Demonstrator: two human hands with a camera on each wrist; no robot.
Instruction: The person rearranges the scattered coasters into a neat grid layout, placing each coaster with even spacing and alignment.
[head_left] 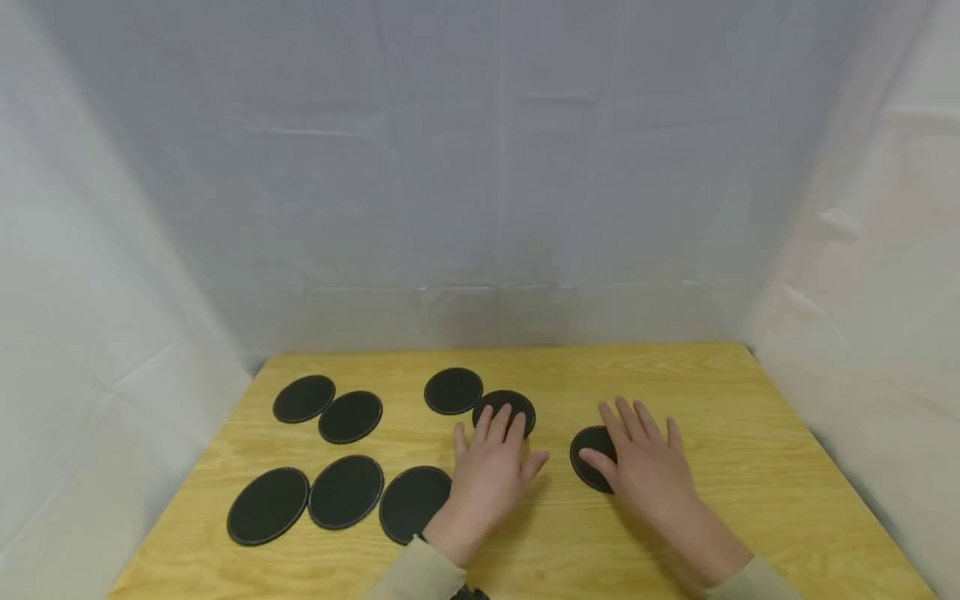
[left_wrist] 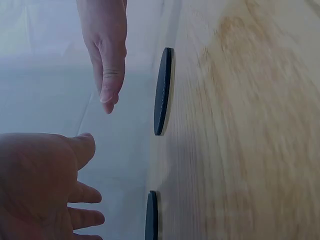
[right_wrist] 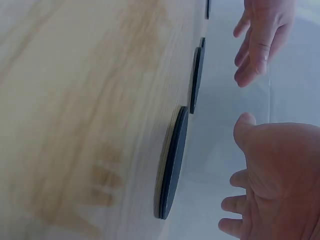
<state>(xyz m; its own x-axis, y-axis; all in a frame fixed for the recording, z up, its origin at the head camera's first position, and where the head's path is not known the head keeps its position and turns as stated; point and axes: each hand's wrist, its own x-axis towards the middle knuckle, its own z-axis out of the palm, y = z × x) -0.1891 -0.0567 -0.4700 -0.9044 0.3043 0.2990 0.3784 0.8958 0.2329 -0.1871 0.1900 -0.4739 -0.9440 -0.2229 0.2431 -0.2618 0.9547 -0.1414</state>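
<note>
My left hand [head_left: 487,475] is spread palm down above a black round coaster [head_left: 504,408] near the middle of the table. In the left wrist view a gap shows between that left hand [left_wrist: 40,180] and the coasters. Farther right, my right hand [head_left: 651,467] hovers with fingers straight over another black coaster [head_left: 588,458], covering its right part. From the right wrist view this coaster [right_wrist: 174,165] looks two layers thick, and the right hand [right_wrist: 280,175] is apart from it. Neither hand holds anything.
Several more black coasters lie flat at left: a back pair [head_left: 303,398] and a front row [head_left: 268,506]. One more coaster [head_left: 453,391] sits behind my left hand. The wooden table [head_left: 750,500] is enclosed by pale sheeting [head_left: 480,167] at the back and sides.
</note>
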